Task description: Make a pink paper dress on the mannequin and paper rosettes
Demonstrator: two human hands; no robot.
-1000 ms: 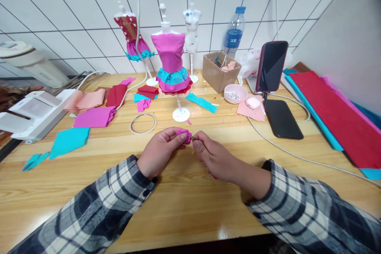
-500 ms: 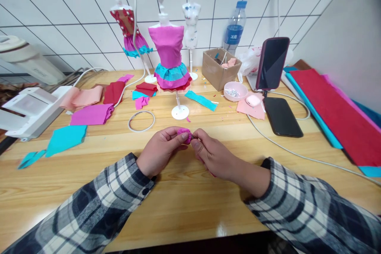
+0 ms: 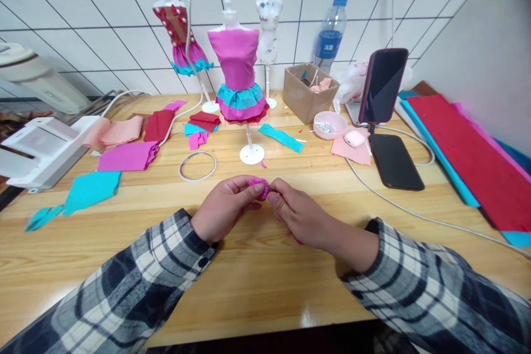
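Observation:
Between the thumb and fingers of my left hand is a small gathered piece of magenta crepe paper. My right hand is closed around a thin metal-tipped tool, its point against the right side of the paper. Most of that tool is hidden in my fist, so its exact kind does not show; a bit of red peeks out below the hand. Beyond my hands stands a small dress form with a magenta bodice and a ruffled turquoise and magenta skirt.
Two more dress forms stand behind. Turquoise paper and other scraps lie left, near a white ring. At right are a cardboard box, a bowl of beads, phones, a cable and red paper sheets.
The camera view has shifted slightly. Both hands keep their hold on the magenta paper and the tool, with hardly any movement; the tool's metal tip shows a little more.

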